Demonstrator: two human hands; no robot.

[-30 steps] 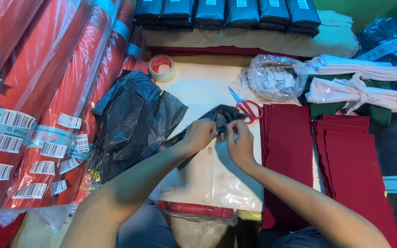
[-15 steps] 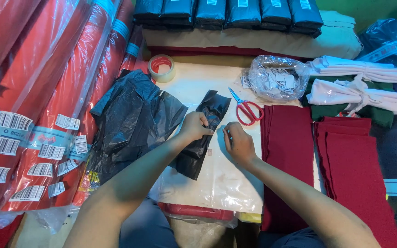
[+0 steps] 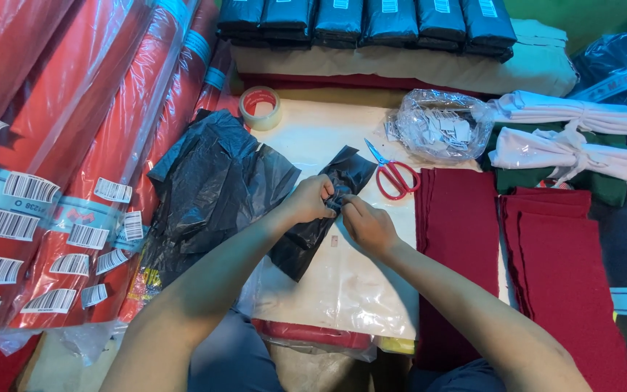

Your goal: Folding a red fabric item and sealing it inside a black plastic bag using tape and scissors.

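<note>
Both my hands pinch a small black plastic bag (image 3: 306,243) over a white sheet (image 3: 342,283) in the middle of the work surface. My left hand (image 3: 308,199) grips the bag's upper left edge, and my right hand (image 3: 368,225) grips it just to the right. The bag hangs down and to the left below my fingers, and a crumpled part (image 3: 353,170) sticks up beyond them. A pile of black plastic bags (image 3: 212,181) lies to the left of my left hand.
Red-handled scissors (image 3: 393,174) lie right of my hands. Stacks of dark red cloth (image 3: 459,232) fill the right side. A tape roll (image 3: 260,107), a clear bag of tags (image 3: 440,123), white tied bundles (image 3: 567,131) and red fabric rolls (image 3: 52,145) surround the sheet.
The black bag, lying flat and stretched half a second ago, is now bunched between both hands. My hands have closed together on its upper part.
</note>
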